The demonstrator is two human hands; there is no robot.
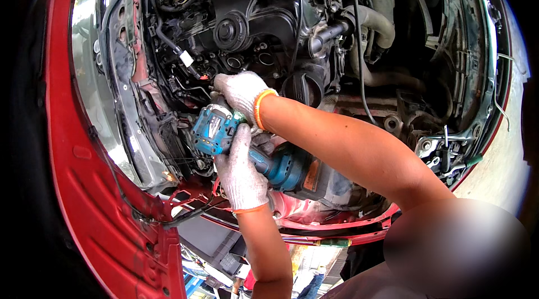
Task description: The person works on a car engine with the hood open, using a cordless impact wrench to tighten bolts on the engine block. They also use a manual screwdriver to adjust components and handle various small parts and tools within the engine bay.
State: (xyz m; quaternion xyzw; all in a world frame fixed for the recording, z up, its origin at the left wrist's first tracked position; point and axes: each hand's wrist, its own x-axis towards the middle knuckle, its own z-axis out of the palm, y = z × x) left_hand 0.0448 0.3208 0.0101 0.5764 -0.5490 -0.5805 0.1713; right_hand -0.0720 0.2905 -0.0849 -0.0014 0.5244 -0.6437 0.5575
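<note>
A teal and black cordless impact wrench (212,129) lies over the near left part of the engine bay, its handle and black battery base pointing right. My left hand (242,178), in a white knit glove with an orange cuff, is closed round its handle just behind the head. My right hand (242,94), gloved alike, reaches across from the right and is curled at the tool's nose. The right fingertips and whatever the nose bears on are mostly hidden. Just beyond the right hand is a dark hose or cable with a white tag (186,59).
The black-covered engine (241,1) fills the far middle, with a round black cap (303,87) right of my right hand. A red body panel (106,209) stands at the left. Screwdrivers (334,242) lie along the near edge, and hand tools (446,156) rest at the right.
</note>
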